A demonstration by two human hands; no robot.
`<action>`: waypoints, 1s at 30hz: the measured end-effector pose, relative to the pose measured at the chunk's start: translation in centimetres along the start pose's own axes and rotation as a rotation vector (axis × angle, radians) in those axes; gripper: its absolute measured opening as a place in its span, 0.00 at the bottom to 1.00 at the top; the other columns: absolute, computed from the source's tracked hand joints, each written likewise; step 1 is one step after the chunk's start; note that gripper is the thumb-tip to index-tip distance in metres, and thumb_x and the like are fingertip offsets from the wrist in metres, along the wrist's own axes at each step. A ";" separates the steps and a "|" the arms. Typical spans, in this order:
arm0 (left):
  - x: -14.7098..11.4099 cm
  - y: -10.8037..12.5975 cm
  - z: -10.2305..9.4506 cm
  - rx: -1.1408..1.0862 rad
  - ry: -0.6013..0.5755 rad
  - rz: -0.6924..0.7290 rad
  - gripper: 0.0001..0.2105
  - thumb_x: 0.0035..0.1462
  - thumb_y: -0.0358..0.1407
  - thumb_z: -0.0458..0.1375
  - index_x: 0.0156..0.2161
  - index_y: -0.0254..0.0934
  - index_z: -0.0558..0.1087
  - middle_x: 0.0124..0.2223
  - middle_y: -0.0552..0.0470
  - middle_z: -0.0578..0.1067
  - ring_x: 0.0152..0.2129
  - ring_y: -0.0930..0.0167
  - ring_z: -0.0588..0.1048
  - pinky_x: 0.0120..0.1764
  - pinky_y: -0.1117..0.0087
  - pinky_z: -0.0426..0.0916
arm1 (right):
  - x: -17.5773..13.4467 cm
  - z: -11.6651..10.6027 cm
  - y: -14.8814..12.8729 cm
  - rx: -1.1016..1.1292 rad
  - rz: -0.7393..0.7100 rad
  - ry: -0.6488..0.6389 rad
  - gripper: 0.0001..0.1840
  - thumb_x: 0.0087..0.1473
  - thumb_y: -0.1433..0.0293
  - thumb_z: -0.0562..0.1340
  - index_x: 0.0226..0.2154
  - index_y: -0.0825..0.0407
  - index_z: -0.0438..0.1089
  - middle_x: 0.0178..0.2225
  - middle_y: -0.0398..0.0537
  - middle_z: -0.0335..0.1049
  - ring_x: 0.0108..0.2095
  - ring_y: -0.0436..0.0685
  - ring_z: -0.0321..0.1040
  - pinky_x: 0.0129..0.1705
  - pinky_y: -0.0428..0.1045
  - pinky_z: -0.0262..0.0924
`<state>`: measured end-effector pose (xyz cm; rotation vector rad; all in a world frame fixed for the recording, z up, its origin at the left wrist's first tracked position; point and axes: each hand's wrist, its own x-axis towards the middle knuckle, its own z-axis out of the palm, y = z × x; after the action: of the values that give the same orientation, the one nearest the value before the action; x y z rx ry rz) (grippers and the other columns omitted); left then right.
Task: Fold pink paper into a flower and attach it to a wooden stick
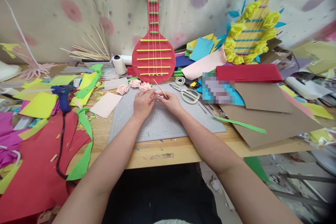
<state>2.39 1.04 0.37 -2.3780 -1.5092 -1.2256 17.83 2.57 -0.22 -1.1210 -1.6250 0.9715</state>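
Observation:
Above the grey cutting mat (157, 126) my two hands meet near its back edge. Between the fingers of my right hand (170, 102) a thin wooden stick (160, 89) slants up to the left. My left hand (143, 104) has its fingertips closed against the right ones, around a small pale piece that is mostly hidden. Just behind them lie several pink paper roses (135, 83). White-handled scissors (189, 96) rest to the right of my right hand. A red lute-shaped craft piece (153, 54) with yellow and green bars stands upright behind the mat.
A blue glue gun (64, 98) lies on the left among red sheets (39, 157) and green strips (85, 143). Brown cardboard (265, 119) covers the right side. A yellow instrument craft (250, 35) leans at the back right. Sticks fill a box (99, 63) at the back left.

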 end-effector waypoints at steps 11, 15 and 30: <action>0.1 0.0 -0.1 -0.016 -0.010 -0.027 0.15 0.52 0.37 0.57 0.47 0.40 0.70 0.42 0.49 0.77 0.41 0.66 0.73 0.47 0.63 0.62 | 0.1 0.1 0.4 0.052 -0.027 -0.027 0.14 0.47 0.65 0.61 0.38 0.51 0.74 0.40 0.47 0.74 0.38 0.54 0.69 0.44 0.50 0.60; 0.1 -0.3 0.0 -0.018 0.004 -0.010 0.14 0.53 0.37 0.57 0.46 0.39 0.70 0.41 0.49 0.77 0.40 0.67 0.73 0.47 0.64 0.62 | 0.1 0.0 0.2 0.041 -0.037 -0.034 0.14 0.47 0.64 0.61 0.37 0.52 0.74 0.39 0.47 0.74 0.37 0.53 0.68 0.43 0.49 0.59; -0.1 0.5 0.8 -0.067 0.083 -0.086 0.16 0.51 0.26 0.52 0.46 0.39 0.66 0.41 0.49 0.77 0.41 0.68 0.73 0.50 0.62 0.64 | -0.6 0.5 -0.3 -0.293 -0.024 0.006 0.19 0.49 0.58 0.58 0.41 0.51 0.73 0.19 0.39 0.62 0.21 0.47 0.54 0.26 0.44 0.47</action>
<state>3.21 1.04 -0.06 -2.2924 -1.5847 -1.3968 17.41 1.87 -0.26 -1.2941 -1.8122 0.7285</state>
